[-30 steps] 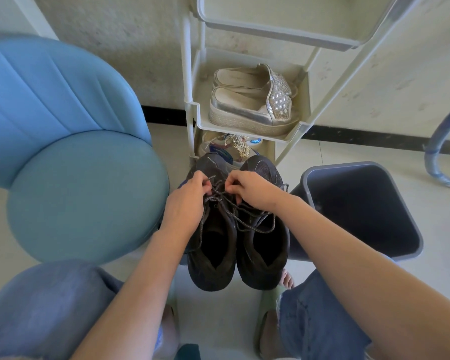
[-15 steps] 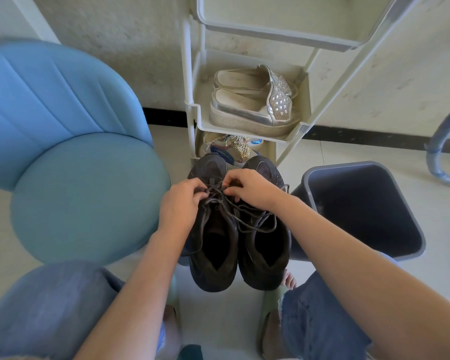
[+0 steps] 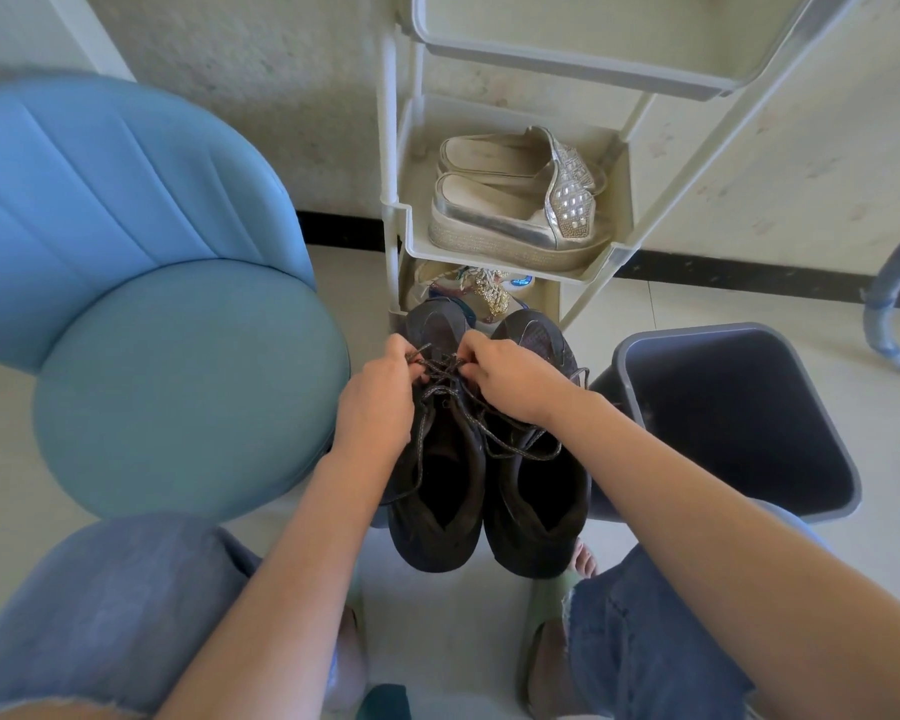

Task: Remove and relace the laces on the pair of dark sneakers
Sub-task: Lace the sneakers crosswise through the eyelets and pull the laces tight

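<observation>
Both hands are on the same job: left hand [image 3: 380, 407] and right hand [image 3: 510, 379] each have their fingers curled and pinch the lace [image 3: 440, 368] between them, close together, over the toe-end eyelets of the left sneaker [image 3: 427, 537]. The right sneaker [image 3: 536, 511] sits touching it, just under my right wrist. Both are dark, on the floor [image 3: 671, 304], toes pointing away from me.

Progress, my read: early. The lace is slack, with loose strands trailing back from my hands across both tongues, and only the lowest eyelets look threaded. I can't tell whether I'm pulling it out or feeding it back in. I also can't tell if the right sneaker is laced, as the strands hide it. So at best one shoe is partly handled and the other is left to do.

Counts:
- 2 dark sneakers
- 2 hands
- 1 blue chair [image 3: 177, 387], left of my left hand
- 1 grey bin [image 3: 723, 423], right of my right hand
- 1 shoe rack [image 3: 510, 246], beyond my hands
- 2 silver slip-ons [image 3: 515, 210] on the rack
- more footwear on the tier below, too hidden to count
</observation>
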